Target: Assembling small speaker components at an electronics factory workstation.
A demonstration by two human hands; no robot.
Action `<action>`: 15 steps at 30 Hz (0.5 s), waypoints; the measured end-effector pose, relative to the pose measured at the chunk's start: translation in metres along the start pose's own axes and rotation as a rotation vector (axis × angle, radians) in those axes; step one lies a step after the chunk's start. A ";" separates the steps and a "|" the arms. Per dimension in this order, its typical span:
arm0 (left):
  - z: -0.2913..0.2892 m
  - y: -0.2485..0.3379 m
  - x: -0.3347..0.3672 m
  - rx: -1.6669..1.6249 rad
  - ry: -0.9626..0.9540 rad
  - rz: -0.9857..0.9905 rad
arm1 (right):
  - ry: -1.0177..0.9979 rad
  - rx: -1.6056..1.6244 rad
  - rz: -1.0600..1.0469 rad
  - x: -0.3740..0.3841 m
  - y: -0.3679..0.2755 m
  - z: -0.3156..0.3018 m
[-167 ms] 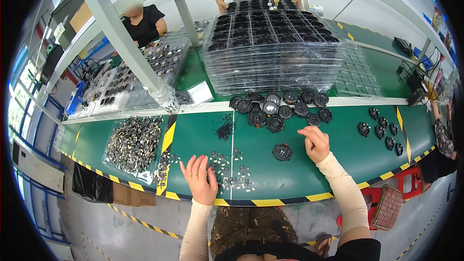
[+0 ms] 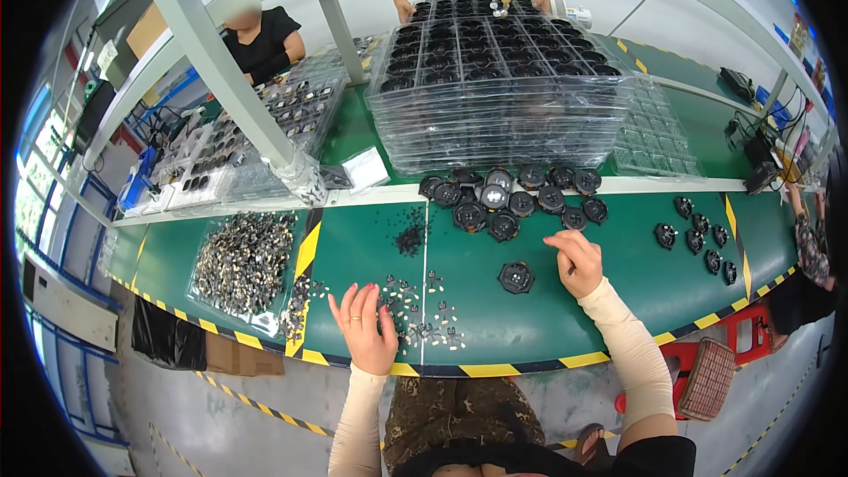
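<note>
My left hand [image 2: 365, 325] rests over the green bench with its fingers spread, beside scattered small black-and-light parts [image 2: 426, 309]; nothing shows in its grip. To the right, my right hand [image 2: 579, 262] is held with curled fingers, and anything inside them is hidden. Just left of that hand, one dark, roughly octagonal housing [image 2: 516, 277] lies alone on the bench. Several similar round black housings [image 2: 503, 226] sit in a cluster beyond it. A small spread of tiny black pieces [image 2: 410, 238] lies farther from my left hand.
On the left, a clear tray [image 2: 243, 267] is heaped with small parts. Behind the cluster rises a tall stack of clear trays [image 2: 499, 128], with a co-worker's hands at its far side. Several black units [image 2: 698, 223] lie at right. A slanted metal post [image 2: 225, 71] stands left.
</note>
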State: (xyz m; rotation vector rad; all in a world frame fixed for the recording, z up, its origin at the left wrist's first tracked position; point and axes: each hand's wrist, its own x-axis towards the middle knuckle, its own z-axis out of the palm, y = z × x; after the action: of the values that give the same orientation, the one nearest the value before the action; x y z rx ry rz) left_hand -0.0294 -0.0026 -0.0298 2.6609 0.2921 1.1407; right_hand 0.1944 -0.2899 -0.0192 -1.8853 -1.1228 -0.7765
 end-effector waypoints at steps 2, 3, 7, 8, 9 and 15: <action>0.000 0.000 0.001 -0.002 0.000 0.000 | -0.001 0.002 -0.001 0.000 0.000 0.000; 0.000 0.001 0.001 -0.004 0.002 0.001 | -0.002 0.003 -0.001 0.000 -0.001 0.000; 0.000 0.001 0.001 -0.010 -0.005 -0.002 | -0.001 0.002 -0.008 0.000 0.000 -0.001; 0.000 0.001 0.001 -0.008 -0.005 -0.003 | -0.001 0.003 -0.007 0.000 0.000 0.000; 0.000 0.001 0.001 -0.005 -0.005 -0.003 | -0.004 0.005 -0.007 -0.001 0.000 0.000; 0.000 0.001 0.000 -0.010 -0.009 0.000 | 0.000 0.004 -0.017 -0.001 0.001 0.001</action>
State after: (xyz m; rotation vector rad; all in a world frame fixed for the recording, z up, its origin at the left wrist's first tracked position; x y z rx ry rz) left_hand -0.0292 -0.0035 -0.0291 2.6565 0.2846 1.1265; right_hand 0.1951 -0.2899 -0.0203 -1.8745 -1.1411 -0.7835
